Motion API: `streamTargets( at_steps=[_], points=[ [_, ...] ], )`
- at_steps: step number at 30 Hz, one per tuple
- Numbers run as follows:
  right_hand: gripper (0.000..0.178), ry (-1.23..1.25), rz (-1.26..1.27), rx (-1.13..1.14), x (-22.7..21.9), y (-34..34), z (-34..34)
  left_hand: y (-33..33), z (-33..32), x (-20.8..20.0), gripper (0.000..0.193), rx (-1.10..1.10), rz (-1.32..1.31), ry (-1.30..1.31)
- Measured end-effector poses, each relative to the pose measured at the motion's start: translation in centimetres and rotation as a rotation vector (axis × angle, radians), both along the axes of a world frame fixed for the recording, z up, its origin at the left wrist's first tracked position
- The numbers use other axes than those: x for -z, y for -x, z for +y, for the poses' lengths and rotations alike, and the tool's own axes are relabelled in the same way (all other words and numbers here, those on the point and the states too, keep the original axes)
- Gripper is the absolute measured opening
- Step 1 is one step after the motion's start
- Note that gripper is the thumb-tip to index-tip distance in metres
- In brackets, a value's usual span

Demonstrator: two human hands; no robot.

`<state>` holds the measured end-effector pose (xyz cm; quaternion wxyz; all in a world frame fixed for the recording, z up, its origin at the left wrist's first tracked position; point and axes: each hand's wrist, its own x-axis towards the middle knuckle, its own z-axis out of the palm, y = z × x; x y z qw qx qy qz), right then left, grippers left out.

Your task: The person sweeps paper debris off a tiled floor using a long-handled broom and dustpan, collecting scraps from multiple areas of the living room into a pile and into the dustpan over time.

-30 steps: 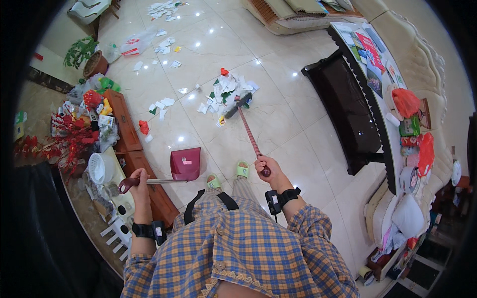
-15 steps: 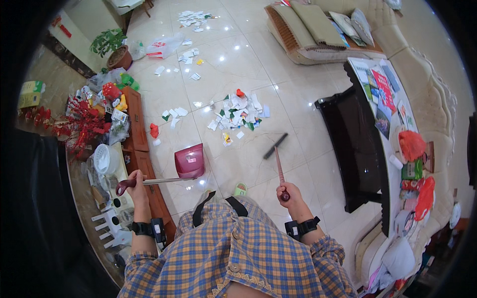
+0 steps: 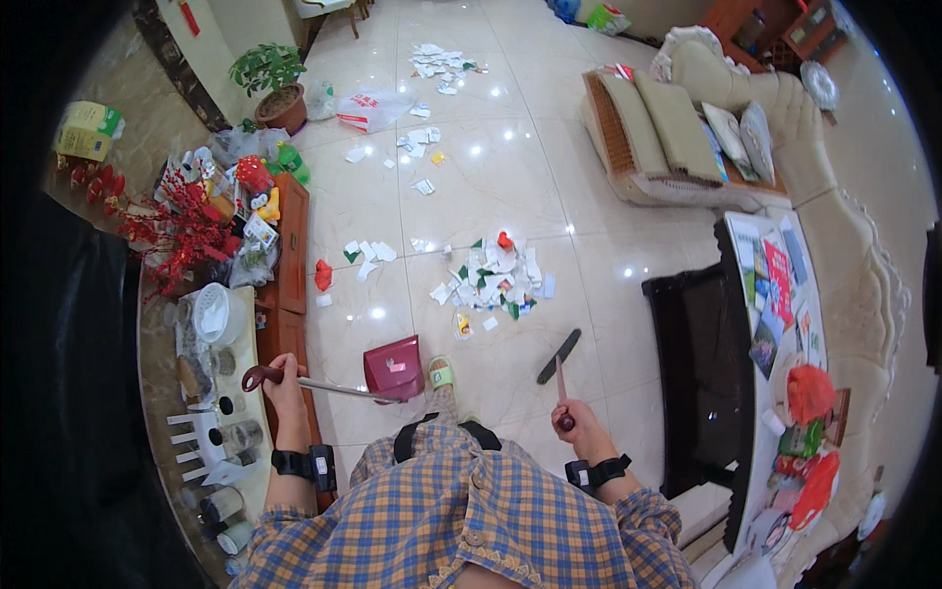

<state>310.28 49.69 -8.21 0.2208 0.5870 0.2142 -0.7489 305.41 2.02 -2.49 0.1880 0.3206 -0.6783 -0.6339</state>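
Note:
My left hand (image 3: pixel 284 388) is closed round the dark red grip of a long-handled dustpan. The dustpan's maroon pan (image 3: pixel 386 355) is low over the tiles, left of my green slipper (image 3: pixel 442 371); whether it touches the floor I cannot tell. In my right hand (image 3: pixel 586 429) is a broom, gripped near the top of its handle. The broom's dark, narrow head (image 3: pixel 559 356) is slanted ahead of that hand, apart from the litter. Beyond both tools lies a heap of torn white paper (image 3: pixel 491 275) with green and red scraps.
Smaller paper scraps (image 3: pixel 368 257) lie left of the heap, others farther off near a plastic bag (image 3: pixel 373 110). A wooden cabinet (image 3: pixel 285 245) with jars and decorations lines the left. A black-sided table (image 3: pixel 697 363) and cream sofa (image 3: pixel 854 255) stand right. A potted plant (image 3: pixel 283 106) is far left.
The floor, heap and furniture sit lower in the view, and more of the far room shows. The pan and broom head appear closer to me. Both hands keep their grips.

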Motion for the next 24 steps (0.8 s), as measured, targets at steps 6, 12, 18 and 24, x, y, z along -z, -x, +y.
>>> streamTargets(
  at_steps=[6, 12, 18, 24],
  points=[
    [0.012, 0.032, -0.011, -0.002, 1.0, 5.5, -1.9, 3.0, -1.6, 1.3, 0.013, -0.07, -0.049, -0.025],
    [0.011, 0.08, 0.011, -0.053, 0.6, 10.9, -4.7, 5.3, -3.5, 1.7, 0.011, -0.065, -0.025, -0.028],
    [0.01, 0.152, 0.041, -0.081, 0.9, 16.1, -6.3, 7.0, -2.8, 1.0, 0.012, -0.051, -0.044, 0.06],
    [0.011, 0.215, 0.106, -0.068, 0.8, 21.1, -6.7, 7.9, -2.9, 1.1, 0.011, -0.092, -0.036, 0.116]
  ],
)
